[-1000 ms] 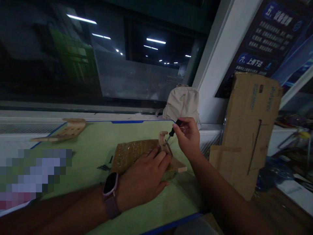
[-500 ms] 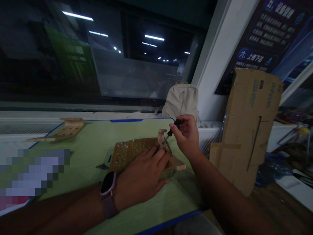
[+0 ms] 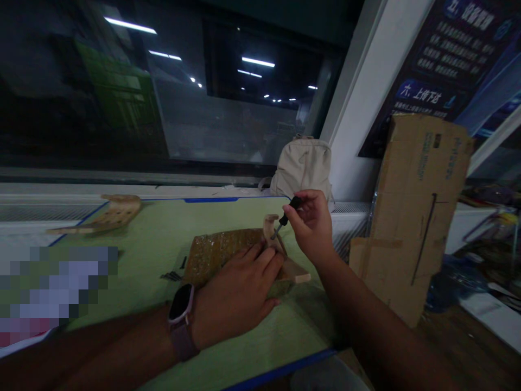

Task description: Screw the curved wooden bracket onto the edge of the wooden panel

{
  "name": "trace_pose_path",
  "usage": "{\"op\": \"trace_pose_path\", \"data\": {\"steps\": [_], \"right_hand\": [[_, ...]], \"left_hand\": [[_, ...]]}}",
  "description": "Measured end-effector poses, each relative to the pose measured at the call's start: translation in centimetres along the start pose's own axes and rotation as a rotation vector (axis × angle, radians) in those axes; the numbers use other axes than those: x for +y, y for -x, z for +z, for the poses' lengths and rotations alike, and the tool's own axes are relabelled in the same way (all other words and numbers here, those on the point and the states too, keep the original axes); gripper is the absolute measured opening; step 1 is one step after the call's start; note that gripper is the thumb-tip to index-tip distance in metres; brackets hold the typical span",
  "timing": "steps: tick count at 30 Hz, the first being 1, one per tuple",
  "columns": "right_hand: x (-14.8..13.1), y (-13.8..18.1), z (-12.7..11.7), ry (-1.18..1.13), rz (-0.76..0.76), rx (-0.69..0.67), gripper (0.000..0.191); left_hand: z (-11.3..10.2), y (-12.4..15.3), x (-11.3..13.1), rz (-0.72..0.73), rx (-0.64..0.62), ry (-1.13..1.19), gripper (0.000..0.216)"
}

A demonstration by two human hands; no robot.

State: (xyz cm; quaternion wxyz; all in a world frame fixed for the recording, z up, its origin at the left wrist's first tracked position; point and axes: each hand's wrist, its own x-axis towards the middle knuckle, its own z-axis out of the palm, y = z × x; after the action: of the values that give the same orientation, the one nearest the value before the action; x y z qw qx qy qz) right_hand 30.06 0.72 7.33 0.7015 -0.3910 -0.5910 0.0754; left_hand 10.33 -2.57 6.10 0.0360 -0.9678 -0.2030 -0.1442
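My right hand (image 3: 311,225) is closed round a small black-handled screwdriver (image 3: 286,216), whose tip points down-left at a curved wooden bracket (image 3: 270,232). That bracket stands on a flat wooden piece (image 3: 296,271) beside a brownish panel (image 3: 220,251) on the green mat (image 3: 154,233). My left hand (image 3: 238,290), with a watch on the wrist, lies flat with fingers stretched over the panel and against the foot of the bracket.
Small dark screws (image 3: 173,274) lie left of the panel. Another perforated wooden part (image 3: 108,214) rests at the mat's far left. A beige bag (image 3: 303,165) sits by the window, and a tall cardboard box (image 3: 415,212) leans at the right.
Only slight shifts of the view; my right hand and the screwdriver sit a touch higher. My left hand stays pressed on the wood.
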Motion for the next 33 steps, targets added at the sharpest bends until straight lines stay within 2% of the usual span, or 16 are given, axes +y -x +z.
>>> {"op": "trace_pose_path", "data": {"steps": [4, 10, 17, 24, 26, 30, 33], "right_hand": [[0.0, 0.2, -0.1, 0.046, -0.019, 0.000, 0.025], [-0.4, 0.8, 0.4, -0.154, -0.004, -0.186, 0.026], [0.7, 0.1, 0.0, -0.011, -0.011, -0.024, 0.029], [0.7, 0.5, 0.5, -0.192, 0.019, -0.199, 0.031], [1.0, 0.4, 0.6, -0.205, 0.040, -0.178, 0.031], [2.1, -0.1, 0.4, -0.114, 0.069, -0.026, 0.036], [2.5, -0.2, 0.3, -0.093, 0.072, -0.040, 0.039]], "left_hand": [[0.0, 0.0, 0.0, 0.002, 0.012, 0.001, 0.067], [0.1, 0.1, 0.1, -0.006, 0.024, 0.002, 0.060], [0.1, 0.0, 0.1, -0.005, 0.018, 0.025, 0.064], [-0.4, 0.1, -0.2, -0.014, -0.002, 0.077, 0.061], [-0.3, 0.1, -0.1, -0.016, -0.009, 0.078, 0.063], [0.0, 0.1, -0.1, -0.029, -0.015, 0.045, 0.069], [-0.1, -0.1, -0.5, -0.012, -0.016, 0.034, 0.063]]}}
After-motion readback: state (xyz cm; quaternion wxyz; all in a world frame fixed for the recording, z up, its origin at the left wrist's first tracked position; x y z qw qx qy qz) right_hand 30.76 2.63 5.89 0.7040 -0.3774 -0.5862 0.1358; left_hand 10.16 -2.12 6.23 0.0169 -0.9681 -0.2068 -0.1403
